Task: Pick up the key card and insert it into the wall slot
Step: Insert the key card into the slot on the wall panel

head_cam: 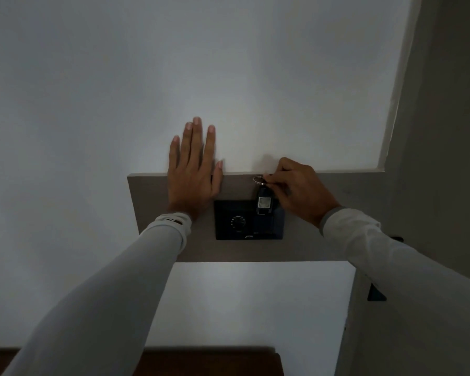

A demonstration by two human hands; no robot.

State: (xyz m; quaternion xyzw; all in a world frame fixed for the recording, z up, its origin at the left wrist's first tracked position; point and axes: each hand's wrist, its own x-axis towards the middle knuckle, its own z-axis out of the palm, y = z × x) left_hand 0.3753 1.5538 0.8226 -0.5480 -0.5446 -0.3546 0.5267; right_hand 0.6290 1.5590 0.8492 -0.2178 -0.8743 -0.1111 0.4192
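A dark key card with a pale square label and a metal ring at its top stands upright at the upper right of a black wall panel. Its lower end meets the panel; the slot itself is hidden behind it. My right hand pinches the card's top by the ring. My left hand lies flat on the wall, fingers spread, just left of the panel, holding nothing. The panel has a round dial at its middle.
The panel is mounted on a grey-brown board set on a white wall. A dark wooden surface runs along the bottom edge. A grey wall or door frame stands at the right. The room is dim.
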